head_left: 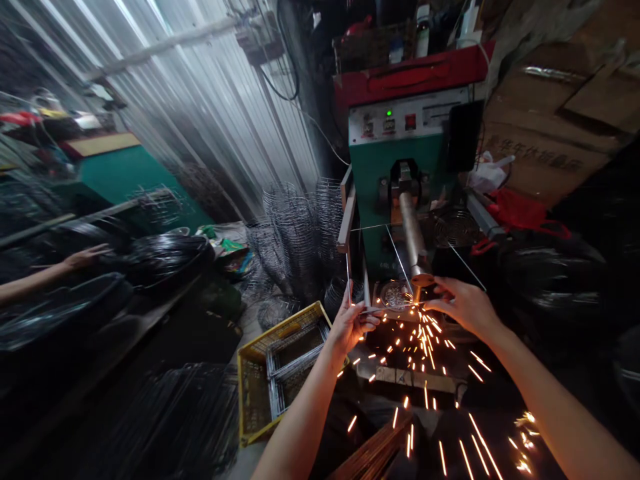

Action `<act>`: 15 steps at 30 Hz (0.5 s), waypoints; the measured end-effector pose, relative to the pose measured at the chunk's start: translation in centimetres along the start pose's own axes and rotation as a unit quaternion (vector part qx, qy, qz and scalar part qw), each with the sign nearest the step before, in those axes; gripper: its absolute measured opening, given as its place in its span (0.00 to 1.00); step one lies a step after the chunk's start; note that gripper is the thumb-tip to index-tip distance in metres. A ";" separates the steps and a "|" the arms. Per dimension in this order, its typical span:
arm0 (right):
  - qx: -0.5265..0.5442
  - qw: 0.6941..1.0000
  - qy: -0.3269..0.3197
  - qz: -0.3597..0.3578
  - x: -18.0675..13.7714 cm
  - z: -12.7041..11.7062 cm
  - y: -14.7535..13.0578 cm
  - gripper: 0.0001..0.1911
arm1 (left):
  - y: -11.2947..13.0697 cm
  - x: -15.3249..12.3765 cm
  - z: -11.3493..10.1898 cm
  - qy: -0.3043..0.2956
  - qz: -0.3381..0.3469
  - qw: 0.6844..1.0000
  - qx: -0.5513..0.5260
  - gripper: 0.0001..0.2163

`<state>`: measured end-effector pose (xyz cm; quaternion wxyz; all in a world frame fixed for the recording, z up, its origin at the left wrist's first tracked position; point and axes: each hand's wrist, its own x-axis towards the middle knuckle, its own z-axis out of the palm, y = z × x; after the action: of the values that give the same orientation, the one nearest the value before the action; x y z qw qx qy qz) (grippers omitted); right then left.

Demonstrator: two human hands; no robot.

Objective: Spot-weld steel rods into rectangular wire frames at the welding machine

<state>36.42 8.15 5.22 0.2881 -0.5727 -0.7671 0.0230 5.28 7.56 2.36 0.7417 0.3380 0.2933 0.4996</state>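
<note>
A green spot welder (367,177) stands in front of me, its thick metal electrode arm (413,227) reaching toward me. Bright sparks (427,333) spray downward from the electrode tip. My left hand (349,325), left of the tip, is closed on a thin metal wire frame (399,257) whose wires rise toward the machine. Close on the right of the tip, my right hand (465,305) pinches a wire at the weld point; its fingertips are partly hidden and the wire's exact shape is unclear. A small round dish (395,295) sits behind the tip.
A yellow crate (245,393) at lower left holds wire frames (275,380). Stacked wire mesh (287,227) stands behind it. Thin rods (375,448) lie below my hands. Cardboard boxes (535,147) lean at right. Another person's hand (87,257) is at far left.
</note>
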 end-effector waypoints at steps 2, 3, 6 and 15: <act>-0.032 0.996 0.065 0.058 0.2 -0.7 1.7 0.30 | 0.0 0.2 -0.1 -0.002 -0.002 1.000 -0.003 0.40; -0.040 0.990 0.085 0.101 0.3 -1.1 2.6 0.30 | 0.0 0.3 0.0 -0.001 -0.001 1.000 -0.006 0.41; 0.049 0.973 0.062 0.217 -0.2 -2.0 4.5 0.26 | 0.2 -0.4 0.5 -0.002 0.003 1.000 -0.012 0.44; 0.407 0.832 -0.119 0.358 -20.9 -2.3 -3.6 0.24 | -3.4 -16.4 -3.0 0.006 -0.073 0.997 0.008 0.43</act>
<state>38.06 -12.44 -0.27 0.3736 -0.6307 -0.4581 0.5028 -0.57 -8.16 -0.57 0.7715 0.3190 0.3256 0.4439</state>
